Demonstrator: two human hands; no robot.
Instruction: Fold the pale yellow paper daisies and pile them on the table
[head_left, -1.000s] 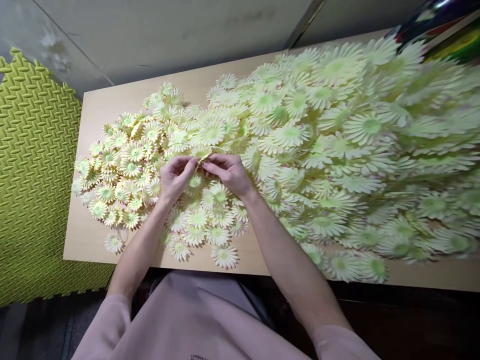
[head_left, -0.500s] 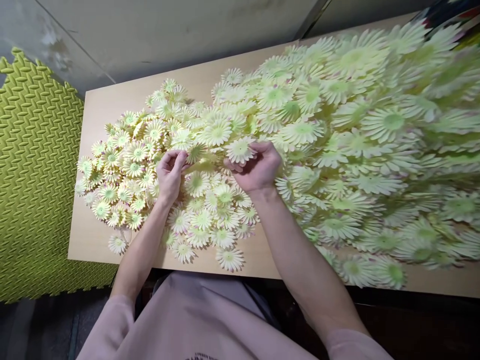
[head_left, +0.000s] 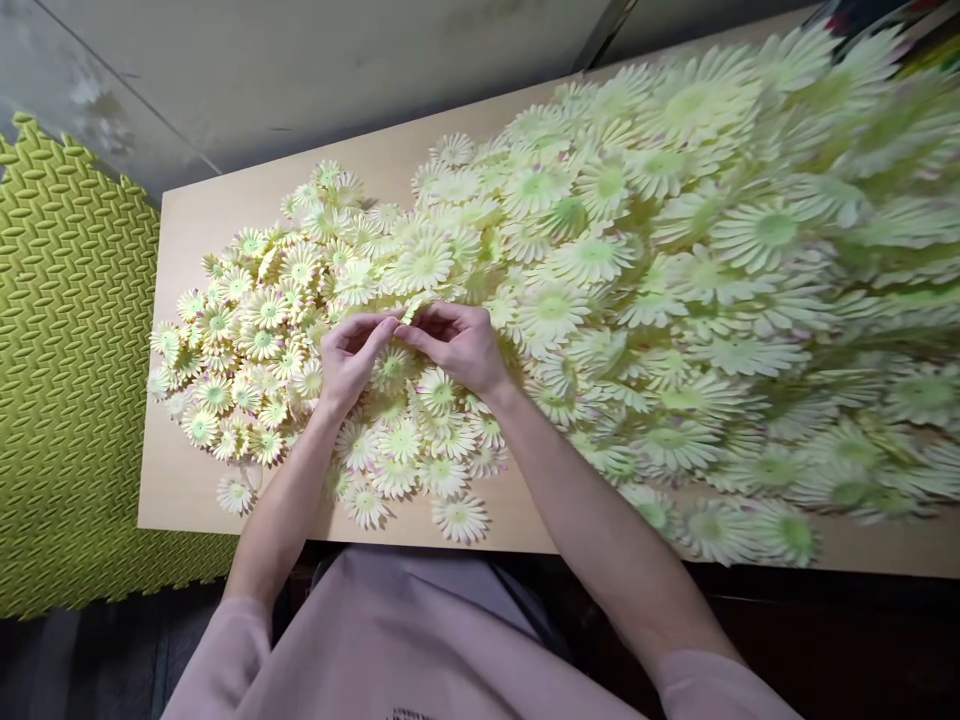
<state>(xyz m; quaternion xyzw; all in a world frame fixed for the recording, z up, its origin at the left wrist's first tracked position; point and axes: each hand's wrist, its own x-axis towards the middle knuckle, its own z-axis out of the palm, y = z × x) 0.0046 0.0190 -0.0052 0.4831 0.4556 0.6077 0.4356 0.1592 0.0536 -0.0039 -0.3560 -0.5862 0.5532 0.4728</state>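
Observation:
My left hand and my right hand meet above the heap, their fingertips touching. Pinched between them is an artificial flower head, pale yellow-green and seen mostly edge-on. The fingers cover much of it, so I cannot tell whether one or two flower heads are held. Beneath and around the hands lie many loose flower heads with cream petals and green centres. Smaller ones with purplish tips gather on the left, and larger ones spread to the right.
The flowers lie on a light wooden table. A yellow-green foam mat stands along its left end, and a grey wall runs behind. One single flower head rests near the front edge. Dark items sit at the far right corner.
My right hand has moved left with its flower head and turned, meeting my left hand. The flower heads that showed in each hand are now largely hidden by the fingers.

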